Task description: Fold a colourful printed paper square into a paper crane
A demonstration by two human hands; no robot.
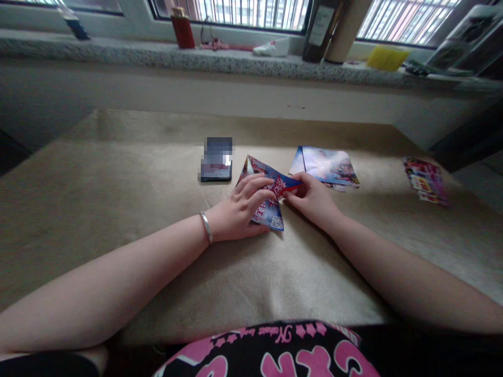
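Observation:
A glossy printed paper sheet (pixel 271 209), blue, red and white, lies partly folded on the tan table cover (pixel 118 199). My left hand (pixel 239 209), with a silver bracelet at the wrist, rests on the sheet and its fingers curl over the fold. My right hand (pixel 310 199) pinches the sheet's raised right corner between thumb and fingers. Both hands meet at the middle of the table.
A dark phone (pixel 216 159) lies just left of the sheet. More printed sheets (pixel 328 166) lie behind my right hand, and a small stack of flyers (pixel 425 180) lies far right. The window sill holds a red container (pixel 183 27), a yellow object (pixel 387 57) and bottles.

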